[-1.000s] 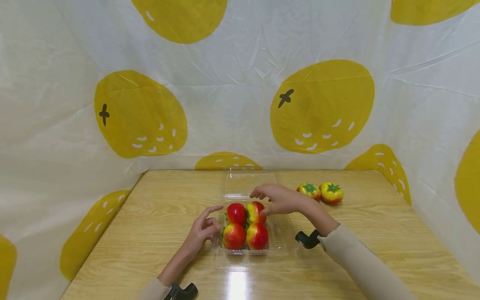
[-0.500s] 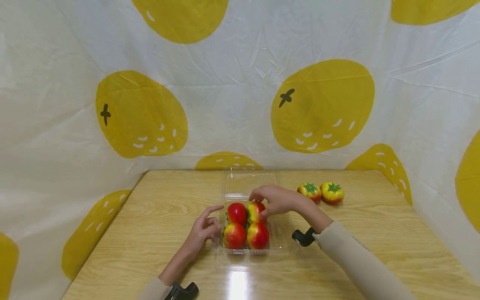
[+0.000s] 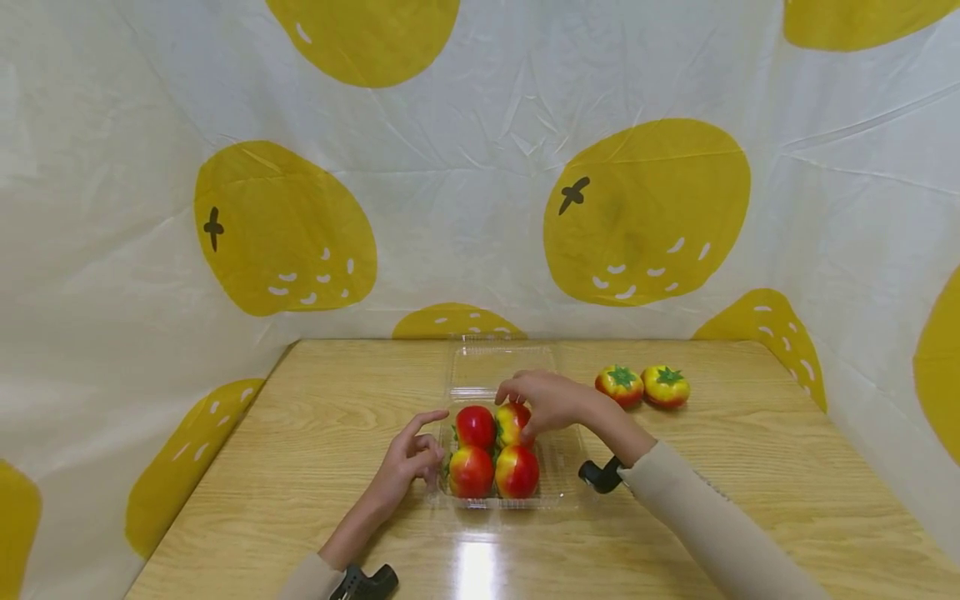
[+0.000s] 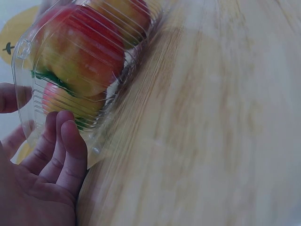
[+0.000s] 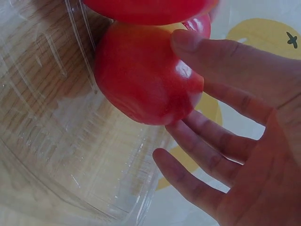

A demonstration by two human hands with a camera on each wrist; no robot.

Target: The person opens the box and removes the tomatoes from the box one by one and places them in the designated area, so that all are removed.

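Note:
Several red-and-yellow persimmons (image 3: 471,472) with green leaves fill the left and middle of a clear plastic clamshell box (image 3: 557,471), its lid (image 3: 501,367) folded back. My right hand (image 3: 551,400) reaches over the box and grips the back right persimmon (image 5: 141,75), thumb on the near side and fingers round the far side. At the box's left wall is my left hand (image 3: 405,462), index finger stretched along the rim. Its other fingertips (image 4: 73,136) lie loosely bent against the ribbed outer wall in the left wrist view.
Two more persimmons, one at the left (image 3: 619,385) and one at the right (image 3: 666,387), sit on the wooden table (image 3: 315,433) beyond my right forearm. A white curtain (image 3: 457,167) with yellow fruit prints encloses the table's back and sides.
My right hand has closed its thumb and fingers around the back right persimmon, its wrist shifting slightly left. The left hand and the box stay in place.

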